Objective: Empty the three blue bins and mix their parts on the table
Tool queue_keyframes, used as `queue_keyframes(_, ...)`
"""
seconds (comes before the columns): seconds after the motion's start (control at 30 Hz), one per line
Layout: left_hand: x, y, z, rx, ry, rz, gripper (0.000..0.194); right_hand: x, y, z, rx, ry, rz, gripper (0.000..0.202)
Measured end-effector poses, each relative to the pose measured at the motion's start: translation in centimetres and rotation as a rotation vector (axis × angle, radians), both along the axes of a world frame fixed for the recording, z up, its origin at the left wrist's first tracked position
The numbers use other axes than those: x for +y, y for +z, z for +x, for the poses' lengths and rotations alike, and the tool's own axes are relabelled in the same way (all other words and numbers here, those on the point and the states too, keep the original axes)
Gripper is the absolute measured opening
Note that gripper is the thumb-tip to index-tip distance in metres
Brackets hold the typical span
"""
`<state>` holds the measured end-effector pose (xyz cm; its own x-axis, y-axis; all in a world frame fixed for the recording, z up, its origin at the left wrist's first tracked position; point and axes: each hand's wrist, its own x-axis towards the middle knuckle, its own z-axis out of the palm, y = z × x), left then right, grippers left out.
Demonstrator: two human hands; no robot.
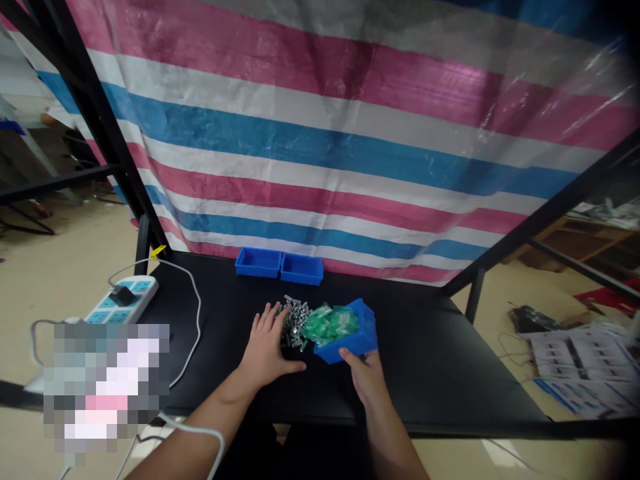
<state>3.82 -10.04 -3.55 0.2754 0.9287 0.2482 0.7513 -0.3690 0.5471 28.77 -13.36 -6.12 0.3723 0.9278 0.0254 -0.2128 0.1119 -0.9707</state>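
My right hand (367, 373) grips a blue plastic bin (353, 347), tilted to the left over the black table (415, 387). Green plastic packets (330, 322) fill the bin and bulge at its lower left side. Just left of them lies a pile of small grey metal pieces (296, 320), too small to name exactly. My left hand (267, 347) is spread beside this pile, its fingers apart and at the pile's left edge. Nothing shows in its grasp.
Two blue bins (301, 269) stand side by side at the table's back. A white power strip (125, 300) with a plug and cables lies on the left. Behind hangs a striped tarp (320, 160) on a black frame (100, 120). A blurred-out patch covers the lower left.
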Motion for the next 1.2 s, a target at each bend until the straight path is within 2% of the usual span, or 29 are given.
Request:
queue_keyframes(0.13, 0.1, -0.1, 0.1, -0.011, -0.013, -0.011, 0.131, 0.8, 1.6, -0.3, -0.175, 0.095, 0.044, 0.103)
queue_keyframes(0.37, 0.3, -0.6, 0.1, 0.003, -0.011, 0.002, 0.127, 3.6, 5.0, 0.3, -0.552, 0.327, 0.247, 0.086)
queue_keyframes(0.47, 0.3, -1.1, 0.2, -0.003, 0.003, 0.021, 0.127, 4.6, 6.5, 0.5, -0.708, 0.396, 0.23, 0.089)
queue_keyframes(0.57, 0.3, -1.5, 0.2, -0.014, 0.032, 0.047, 0.133, 5.2, 7.5, 0.8, -0.736, 0.407, 0.198, 0.09)
queue_keyframes(0.63, 0.3, -1.5, 0.2, -0.018, 0.036, 0.052, 0.135, 5.5, 7.6, 1.2, -0.654, 0.367, 0.212, 0.088)
queue_keyframes(0.73, 0.2, -1.1, 0.2, -0.01, 0.025, 0.037, 0.132, 5.7, 6.5, 2.0, -0.431, 0.254, 0.208, 0.084)
queue_keyframes(0.87, -0.1, -0.3, 0.1, 0.006, 0.016, 0.024, 0.123, 6.0, 4.4, 3.5, -0.103, -0.073, 0.087, 0.071)
queue_keyframes(0.93, -0.3, 0.1, 0.0, 0.013, 0.0, 0.024, 0.116, 6.2, 3.8, 4.4, 0.047, -0.178, 0.006, 0.063)
queue_keyframes(1.0, -0.5, 0.4, -0.1, 0.023, -0.027, 0.023, 0.11, 6.2, 3.6, 5.2, 0.197, -0.168, -0.066, 0.058)
queue_keyframes(1.1, -0.9, 1.0, -0.1, 0.04, -0.061, 0.022, 0.101, 5.9, 3.9, 6.3, 0.392, -0.037, -0.127, 0.056)
queue_keyframes(1.2, -1.1, 1.5, -0.1, 0.054, -0.089, 0.018, 0.091, 5.7, 4.4, 7.2, 0.456, 0.055, -0.173, 0.056)
